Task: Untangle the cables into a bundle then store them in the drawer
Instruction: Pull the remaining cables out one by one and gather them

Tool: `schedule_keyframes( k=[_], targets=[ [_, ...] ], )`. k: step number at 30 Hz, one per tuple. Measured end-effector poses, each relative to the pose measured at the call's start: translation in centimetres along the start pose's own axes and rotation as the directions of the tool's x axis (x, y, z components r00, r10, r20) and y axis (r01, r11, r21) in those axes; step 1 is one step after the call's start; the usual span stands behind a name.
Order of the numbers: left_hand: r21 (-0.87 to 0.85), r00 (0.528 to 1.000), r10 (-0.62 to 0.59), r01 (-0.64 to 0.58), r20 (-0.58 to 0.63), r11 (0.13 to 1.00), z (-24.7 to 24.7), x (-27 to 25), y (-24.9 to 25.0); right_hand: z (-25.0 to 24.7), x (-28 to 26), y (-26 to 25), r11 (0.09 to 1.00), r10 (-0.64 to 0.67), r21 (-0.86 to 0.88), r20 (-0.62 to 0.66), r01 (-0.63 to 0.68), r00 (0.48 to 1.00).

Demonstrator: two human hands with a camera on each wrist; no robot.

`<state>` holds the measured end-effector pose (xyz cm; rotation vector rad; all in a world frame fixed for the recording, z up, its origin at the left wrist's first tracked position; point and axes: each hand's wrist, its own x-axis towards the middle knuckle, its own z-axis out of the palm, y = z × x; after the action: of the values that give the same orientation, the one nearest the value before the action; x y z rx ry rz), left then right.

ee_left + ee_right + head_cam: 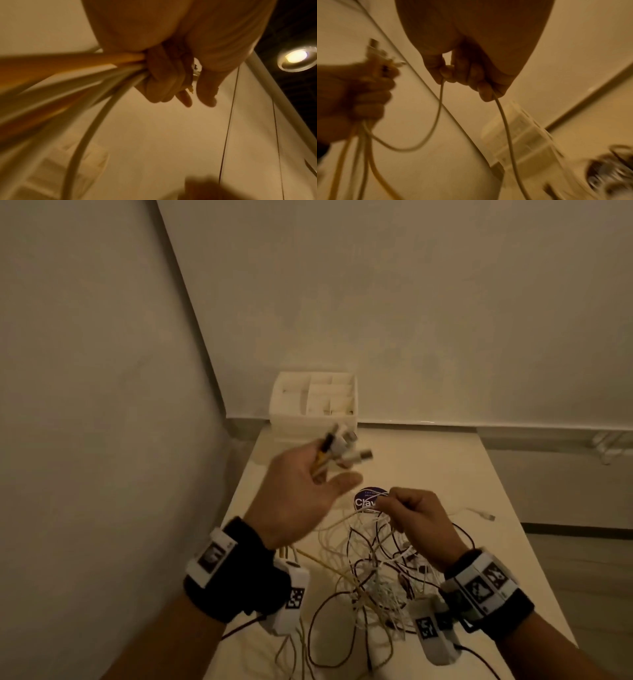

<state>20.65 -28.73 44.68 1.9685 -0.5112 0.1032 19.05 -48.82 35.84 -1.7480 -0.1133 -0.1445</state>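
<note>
A tangle of white, yellow and dark cables [373,573] lies on the white table [507,556]. My left hand [305,491] is raised above the table and grips a bunch of cable ends, with white and yellow plugs [342,446] sticking out past its fingers. The gripped cables [96,75] run back under the left wrist. My right hand [416,518] pinches a thin white cable [503,121] over the tangle; a loop of it hangs toward the left hand [359,92]. The white drawer organiser [313,405] stands at the table's far left corner.
Walls close in on the left and behind the table. A round dark sticker [368,499] sits on the tabletop between the hands. One loose white plug [484,514] lies to the right of the right hand. The table's right edge drops to the floor.
</note>
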Motion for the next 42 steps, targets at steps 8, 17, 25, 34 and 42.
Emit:
schedule_keyframes(
  k=[8, 17, 25, 34, 42],
  targets=[
    [-0.014, 0.999, 0.003, -0.002, 0.043, 1.000, 5.0, -0.2, -1.6, -1.2, -0.1, -5.4, 0.978, -0.067, 0.199, 0.015, 0.062, 0.998],
    [-0.164, 0.942, 0.153, -0.209, -0.299, 0.964, 1.6, 1.7, 3.0, -0.5, -2.4, -1.4, 0.981, -0.075, 0.187, 0.099, 0.055, 0.992],
    [-0.042, 0.867, 0.100, -0.139, -0.488, 0.989, -1.8, 2.8, 2.6, 0.2, -2.3, 2.5, 0.999, 0.034, 0.007, -0.022, -0.034, 0.999],
    [0.163, 0.985, 0.142, -0.156, 0.094, 0.974, 6.2, -0.3, 0.4, -2.0, 0.6, -1.4, 0.993, -0.057, 0.103, -0.017, 0.058, 0.998],
    [0.113, 0.994, 0.113, -0.113, 0.004, 0.987, 7.3, 1.1, 0.2, -3.3, -0.5, -1.8, 0.957, -0.054, 0.287, 0.026, 0.044, 0.998]
  ],
)
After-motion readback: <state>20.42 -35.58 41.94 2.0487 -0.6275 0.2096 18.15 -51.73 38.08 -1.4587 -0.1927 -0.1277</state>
